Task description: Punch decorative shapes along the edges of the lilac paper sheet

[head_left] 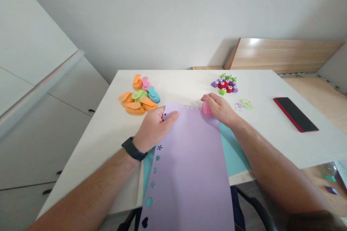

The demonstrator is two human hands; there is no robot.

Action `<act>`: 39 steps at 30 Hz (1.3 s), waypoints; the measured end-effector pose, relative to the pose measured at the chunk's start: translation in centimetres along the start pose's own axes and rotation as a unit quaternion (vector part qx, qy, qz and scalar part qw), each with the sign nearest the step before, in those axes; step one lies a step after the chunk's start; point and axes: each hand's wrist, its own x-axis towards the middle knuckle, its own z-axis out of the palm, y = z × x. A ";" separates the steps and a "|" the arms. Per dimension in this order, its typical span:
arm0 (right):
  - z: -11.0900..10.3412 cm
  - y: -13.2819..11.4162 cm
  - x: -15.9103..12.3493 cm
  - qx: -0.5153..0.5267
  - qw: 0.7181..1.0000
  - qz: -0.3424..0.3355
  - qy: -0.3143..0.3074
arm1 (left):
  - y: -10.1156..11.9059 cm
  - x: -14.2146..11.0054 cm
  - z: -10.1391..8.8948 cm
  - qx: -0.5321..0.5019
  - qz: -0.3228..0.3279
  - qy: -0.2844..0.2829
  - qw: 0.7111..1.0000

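A large lilac paper sheet (189, 158) hangs partly over the table's front edge, with cut-out shapes down its left side and small ones along its top. My left hand (157, 124) pinches the sheet near its upper left corner, thumb on top. Closed around a pink craft punch (206, 109), my right hand (219, 107) is at the sheet's upper right corner. The paper's edge meets the punch there; how far it goes in is hidden. Beneath the sheet lies a turquoise mat or sheet (235, 155).
Orange, green, blue and pink craft punches (139, 97) lie in a group at the back left. Several small punches (225, 83) cluster at the back right, beside a pile of paper cut-outs (246, 104). A dark phone-like slab with a red edge (296, 114) lies far right.
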 end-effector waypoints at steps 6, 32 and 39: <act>0.2 0.0 0.1 -0.009 1.000 0.024 0.013 | 0.2 0.0 0.0 -0.010 0.012 -0.007 1.000; -0.3 -1.0 -0.3 -0.077 0.996 0.027 -0.041 | 0.0 0.0 0.1 -0.001 0.000 -0.016 1.000; -0.2 -0.5 -0.3 -0.069 0.997 0.025 -0.022 | 0.1 0.0 0.1 -0.016 0.002 -0.017 1.000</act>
